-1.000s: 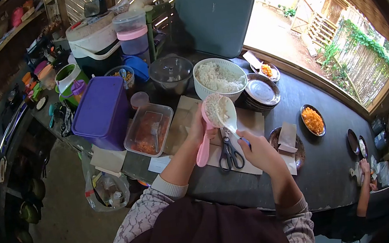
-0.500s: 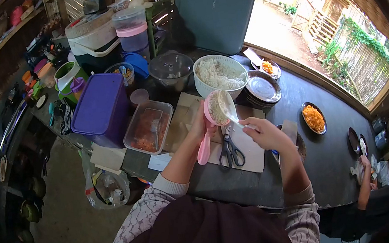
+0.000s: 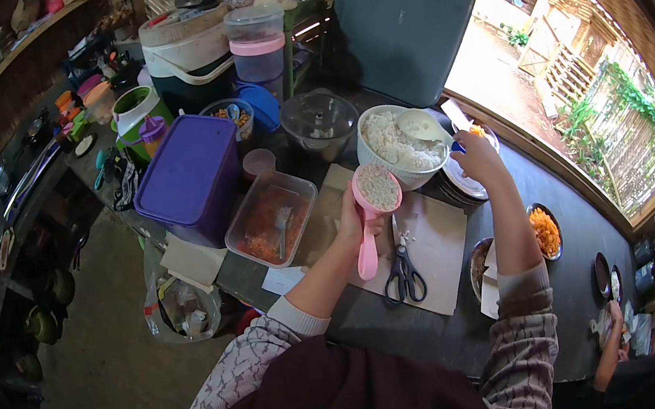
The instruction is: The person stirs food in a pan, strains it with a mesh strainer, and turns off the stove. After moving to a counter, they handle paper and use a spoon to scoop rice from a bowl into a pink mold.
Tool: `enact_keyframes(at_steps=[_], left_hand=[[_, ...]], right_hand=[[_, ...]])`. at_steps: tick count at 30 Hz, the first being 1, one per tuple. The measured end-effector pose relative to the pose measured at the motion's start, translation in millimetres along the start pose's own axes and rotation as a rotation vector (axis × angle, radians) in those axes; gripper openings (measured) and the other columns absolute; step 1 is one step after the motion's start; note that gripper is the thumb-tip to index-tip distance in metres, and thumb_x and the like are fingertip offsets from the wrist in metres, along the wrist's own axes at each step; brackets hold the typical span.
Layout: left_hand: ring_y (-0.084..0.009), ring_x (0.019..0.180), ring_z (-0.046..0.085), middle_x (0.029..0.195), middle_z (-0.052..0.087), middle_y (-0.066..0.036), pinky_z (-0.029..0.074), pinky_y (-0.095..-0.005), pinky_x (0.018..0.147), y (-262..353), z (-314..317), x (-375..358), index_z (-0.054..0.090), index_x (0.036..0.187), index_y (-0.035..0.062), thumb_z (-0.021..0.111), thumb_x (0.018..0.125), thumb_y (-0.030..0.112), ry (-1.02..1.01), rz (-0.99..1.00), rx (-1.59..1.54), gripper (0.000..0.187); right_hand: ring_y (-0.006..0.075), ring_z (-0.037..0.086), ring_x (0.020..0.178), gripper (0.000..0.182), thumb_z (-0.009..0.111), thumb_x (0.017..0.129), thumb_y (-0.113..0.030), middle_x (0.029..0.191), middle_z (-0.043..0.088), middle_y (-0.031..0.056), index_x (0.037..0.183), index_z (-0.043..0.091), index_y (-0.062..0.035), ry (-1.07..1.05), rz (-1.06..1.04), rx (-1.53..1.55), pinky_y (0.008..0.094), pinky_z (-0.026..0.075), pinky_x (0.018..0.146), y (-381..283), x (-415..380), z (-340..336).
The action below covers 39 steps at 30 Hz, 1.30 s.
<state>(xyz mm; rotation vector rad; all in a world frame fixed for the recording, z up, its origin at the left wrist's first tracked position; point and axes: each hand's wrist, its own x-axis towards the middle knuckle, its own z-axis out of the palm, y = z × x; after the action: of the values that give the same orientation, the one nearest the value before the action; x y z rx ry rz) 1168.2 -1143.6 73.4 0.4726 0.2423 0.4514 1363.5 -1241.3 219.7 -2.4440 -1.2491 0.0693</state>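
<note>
My left hand [image 3: 352, 222] is closed round a pink handled scoop [image 3: 367, 257], whose round cup is filled with white rice [image 3: 378, 186]. At the rim of a white basket [image 3: 397, 171] heaped with rice, my right hand [image 3: 479, 157] grips a white rice spoon [image 3: 418, 125]. The spoon's bowl lies against the rice in the basket; part of its handle is hidden by my fingers. Below the scoop, black-handled scissors [image 3: 404, 275] rest on brown paper [image 3: 436, 252].
Left stand a clear tub of red food [image 3: 272, 219] and a purple-lidded box [image 3: 189, 172]. Stacked plates [image 3: 468, 185] sit right of the basket, with a bowl of shredded orange food [image 3: 544, 232] beyond. Another person's hand [image 3: 615, 315] is at the far right. A dark tray [image 3: 408, 27] leans behind.
My right hand has moved the rice spoon from the pink scoop up and right to the rice basket. My left hand still holds the scoop. The camera view has shifted slightly.
</note>
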Motion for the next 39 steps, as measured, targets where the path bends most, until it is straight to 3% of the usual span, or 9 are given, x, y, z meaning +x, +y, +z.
enact_keyframes(at_steps=[3,7,9,11,17,26,32,35,39], left_hand=[[-0.0047,0.039,0.028,0.072,0.053,-0.003,0.022,-0.0159,0.032,-4,-10,5,0.049,0.112,0.0172,0.029,0.081,0.066,-0.041,-0.055,-0.044,0.061],[-0.0045,0.039,0.028,0.072,0.053,-0.002,0.023,-0.0157,0.032,-4,-9,6,0.049,0.111,0.0169,0.03,0.081,0.066,-0.042,-0.079,-0.105,0.06],[-0.005,0.036,0.031,0.062,0.049,-0.006,0.024,-0.0154,0.029,-4,-6,6,0.052,0.098,0.0084,0.026,0.081,0.069,0.016,-0.094,-0.111,0.068],[-0.005,0.036,0.031,0.062,0.049,-0.005,0.023,-0.0155,0.029,-5,-7,7,0.052,0.097,0.0092,0.025,0.081,0.069,0.015,-0.096,-0.109,0.067],[-0.0044,0.036,0.03,0.06,0.048,-0.002,0.023,-0.0158,0.029,-4,-1,6,0.051,0.096,0.0107,0.023,0.083,0.067,0.012,-0.087,-0.099,0.064],[-0.003,0.036,0.03,0.06,0.048,-0.001,0.024,-0.0155,0.029,-7,-4,7,0.052,0.095,0.0101,0.023,0.083,0.067,-0.015,-0.097,-0.09,0.065],[-0.0035,0.035,0.029,0.061,0.049,-0.002,0.024,-0.0157,0.029,-5,-4,7,0.052,0.097,0.01,0.022,0.082,0.068,-0.025,-0.091,-0.09,0.067],[-0.004,0.035,0.03,0.062,0.049,-0.003,0.024,-0.016,0.029,-4,-2,6,0.051,0.099,0.0101,0.023,0.082,0.068,-0.013,-0.082,-0.099,0.067],[-0.0042,0.035,0.03,0.064,0.051,-0.004,0.024,-0.0159,0.029,-6,-6,8,0.051,0.1,0.0099,0.023,0.082,0.068,0.0,-0.077,-0.066,0.067]], right_hand=[[0.0315,0.062,0.085,0.028,0.052,0.08,-0.016,0.094,0.061,0.0197,0.106,0.052,-0.0068,0.111,-0.069,-0.383,0.0409,0.05,0.069,3,32,23],[0.0328,0.062,0.086,0.024,0.044,0.082,-0.01,0.093,0.063,0.0169,0.103,0.056,-0.0075,0.051,0.077,-0.597,0.0418,0.05,0.07,-14,50,40],[0.0325,0.062,0.086,0.022,0.044,0.081,-0.01,0.092,0.063,0.0171,0.098,0.059,-0.0063,0.046,0.034,-0.6,0.0411,0.051,0.07,-12,57,46],[0.0318,0.062,0.084,0.02,0.046,0.08,-0.01,0.09,0.063,0.0175,0.084,0.064,-0.0034,0.06,-0.04,-0.575,0.0401,0.051,0.07,-6,60,49],[0.0307,0.06,0.089,0.017,0.053,0.078,-0.017,0.085,0.062,0.0184,0.082,0.061,-0.0025,-0.083,-0.157,-0.639,0.0403,0.049,0.074,-3,58,26],[0.0328,0.059,0.087,0.028,0.055,0.076,-0.02,0.09,0.062,0.0168,0.099,0.062,-0.006,-0.173,-0.154,-0.618,0.0408,0.047,0.079,-13,49,25],[0.0279,0.063,0.069,0.022,0.056,0.074,-0.016,0.074,0.063,0.0169,0.09,0.064,-0.0031,-0.185,-0.251,-0.276,0.0378,0.051,0.062,3,45,9],[0.0098,0.05,0.04,0.021,0.057,0.076,-0.018,0.052,0.053,0.0049,0.084,0.063,0.0009,-0.43,0.081,-0.034,0.0231,0.043,0.039,5,45,0],[0.0103,0.05,0.04,0.024,0.058,0.077,-0.022,0.052,0.054,0.0048,0.081,0.063,0.0016,-0.471,0.115,0.039,0.0235,0.041,0.038,19,53,-2]])
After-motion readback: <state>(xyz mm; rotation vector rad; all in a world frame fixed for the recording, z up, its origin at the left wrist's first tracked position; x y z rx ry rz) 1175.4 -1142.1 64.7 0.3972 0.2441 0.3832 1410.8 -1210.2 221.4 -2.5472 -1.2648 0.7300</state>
